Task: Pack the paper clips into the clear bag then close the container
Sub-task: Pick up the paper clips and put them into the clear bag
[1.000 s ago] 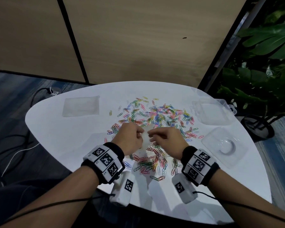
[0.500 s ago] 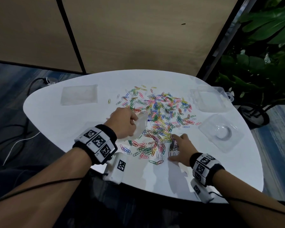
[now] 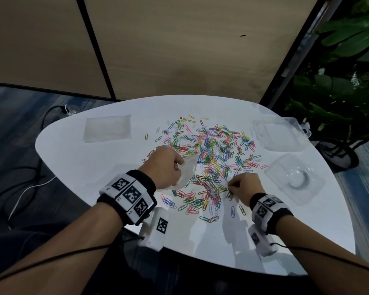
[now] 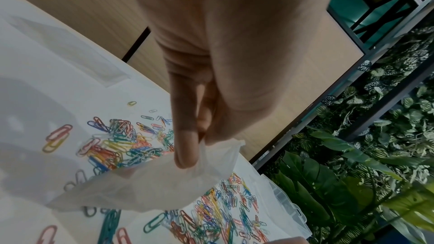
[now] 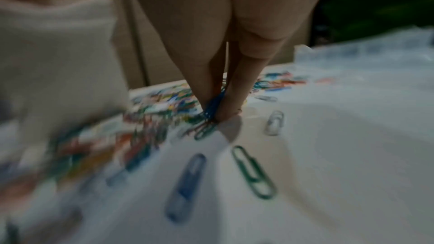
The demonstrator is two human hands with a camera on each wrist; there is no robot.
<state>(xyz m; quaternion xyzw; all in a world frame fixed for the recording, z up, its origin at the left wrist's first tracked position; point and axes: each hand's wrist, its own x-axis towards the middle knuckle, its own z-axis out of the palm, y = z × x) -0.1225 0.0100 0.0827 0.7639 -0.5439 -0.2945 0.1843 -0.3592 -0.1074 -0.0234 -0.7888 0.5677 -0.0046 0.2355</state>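
Several coloured paper clips [image 3: 209,158] lie scattered over the middle of the white table [image 3: 94,167]. My left hand [image 3: 166,167] pinches the rim of a small clear bag [image 3: 186,173] and holds it just above the clips; in the left wrist view the thumb and finger [image 4: 185,147] nip the bag [image 4: 152,183], which hangs with its mouth agape. My right hand [image 3: 241,184] is down at the near right edge of the pile. In the right wrist view its fingertips [image 5: 225,107] pinch a small bunch of paper clips [image 5: 211,112] against the table.
A second flat clear bag [image 3: 107,128] lies at the far left of the table. A clear lidded plastic box [image 3: 279,135] stands open at the far right, and a clear tray [image 3: 294,179] lies nearer. A leafy plant [image 3: 339,81] stands beyond the right edge.
A second ago both hands held the bag together. My right hand let go, dropped to the near clips, and has now moved slightly up the pile and pinched some. My left keeps the bag.
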